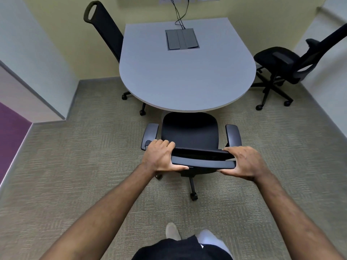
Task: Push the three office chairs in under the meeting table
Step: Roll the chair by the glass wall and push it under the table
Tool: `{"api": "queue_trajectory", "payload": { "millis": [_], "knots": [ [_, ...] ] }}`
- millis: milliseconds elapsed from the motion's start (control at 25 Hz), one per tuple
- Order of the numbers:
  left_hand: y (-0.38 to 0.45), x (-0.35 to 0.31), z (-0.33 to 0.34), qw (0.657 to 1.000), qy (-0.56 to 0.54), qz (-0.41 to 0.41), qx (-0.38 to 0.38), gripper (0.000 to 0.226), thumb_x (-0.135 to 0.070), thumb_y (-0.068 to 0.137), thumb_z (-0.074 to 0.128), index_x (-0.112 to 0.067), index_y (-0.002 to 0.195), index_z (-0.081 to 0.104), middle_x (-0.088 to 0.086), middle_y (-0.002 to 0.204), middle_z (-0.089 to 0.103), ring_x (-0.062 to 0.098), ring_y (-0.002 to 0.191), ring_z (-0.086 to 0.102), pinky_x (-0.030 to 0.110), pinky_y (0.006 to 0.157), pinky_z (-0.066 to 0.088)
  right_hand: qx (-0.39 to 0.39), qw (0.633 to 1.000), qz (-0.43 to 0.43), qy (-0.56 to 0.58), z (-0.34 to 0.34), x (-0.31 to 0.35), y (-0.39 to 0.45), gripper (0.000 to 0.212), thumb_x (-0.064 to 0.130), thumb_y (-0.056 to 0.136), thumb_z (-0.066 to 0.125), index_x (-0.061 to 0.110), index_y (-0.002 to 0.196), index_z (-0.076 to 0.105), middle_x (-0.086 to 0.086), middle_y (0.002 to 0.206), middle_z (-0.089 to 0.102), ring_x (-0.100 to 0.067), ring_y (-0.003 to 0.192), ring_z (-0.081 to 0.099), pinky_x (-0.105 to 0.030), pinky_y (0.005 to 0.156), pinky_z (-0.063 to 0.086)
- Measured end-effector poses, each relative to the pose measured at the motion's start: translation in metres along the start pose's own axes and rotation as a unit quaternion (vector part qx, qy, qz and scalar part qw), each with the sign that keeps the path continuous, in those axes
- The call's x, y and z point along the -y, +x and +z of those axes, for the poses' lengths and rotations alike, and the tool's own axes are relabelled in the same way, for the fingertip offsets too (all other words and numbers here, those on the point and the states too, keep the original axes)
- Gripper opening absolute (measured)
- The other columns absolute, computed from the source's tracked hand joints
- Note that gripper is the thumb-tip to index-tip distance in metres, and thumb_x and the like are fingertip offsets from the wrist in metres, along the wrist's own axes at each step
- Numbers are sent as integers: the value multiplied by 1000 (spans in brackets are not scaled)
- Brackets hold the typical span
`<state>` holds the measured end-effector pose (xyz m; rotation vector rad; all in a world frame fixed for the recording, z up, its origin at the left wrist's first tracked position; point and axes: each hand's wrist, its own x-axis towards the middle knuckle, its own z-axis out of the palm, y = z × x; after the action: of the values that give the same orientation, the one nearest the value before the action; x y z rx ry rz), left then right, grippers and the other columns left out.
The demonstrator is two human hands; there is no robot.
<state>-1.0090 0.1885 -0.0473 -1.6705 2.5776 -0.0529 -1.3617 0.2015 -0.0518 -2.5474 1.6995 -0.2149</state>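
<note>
A grey meeting table with a rounded near end stands in the middle. Directly below me is a black office chair; its seat front just touches the table's near edge. My left hand and my right hand both grip the top edge of this chair's backrest, one at each end. A second black chair sits at the table's left side, its seat hidden beneath the top. A third black chair stands at the right, turned away and apart from the table.
A grey cable box is set into the tabletop, with black cables running up to wall sockets. White walls close in on the left and right, and a yellow wall stands behind. The floor is beige carpet. My feet show at the bottom edge.
</note>
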Motion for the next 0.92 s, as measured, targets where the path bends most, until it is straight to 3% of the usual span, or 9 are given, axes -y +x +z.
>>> {"api": "queue_trajectory", "payload": {
  "millis": [240,400,720,920],
  "knots": [
    [12,25,-1,1000,-1,3,2,108,-110,65,24,-19,105,63,1,94,66,23,85,61,40,86,48,10,1000,2,0,0,12,24,98,106,70,33,34,126,69,14,107,76,-14,97,73,-38,83,58],
    [19,28,0,1000,-9,7,0,110,-111,63,24,-17,103,65,2,92,67,25,83,62,41,87,50,9,1000,0,-9,0,9,30,88,100,70,52,33,124,70,14,104,77,-14,95,74,-37,84,56],
    [14,18,1,1000,-9,2,-3,106,-110,66,27,-17,100,64,2,88,65,25,80,60,41,86,49,35,999,10,-20,-4,5,24,79,91,67,65,35,123,70,16,103,77,-13,93,74,-37,82,58],
    [3,10,3,1000,-9,1,9,106,-109,68,27,-17,107,63,3,94,64,24,85,56,41,90,45,97,994,28,-39,-2,10,20,75,75,61,62,34,123,67,11,102,77,-17,95,73,-39,86,55]
  ]
}}
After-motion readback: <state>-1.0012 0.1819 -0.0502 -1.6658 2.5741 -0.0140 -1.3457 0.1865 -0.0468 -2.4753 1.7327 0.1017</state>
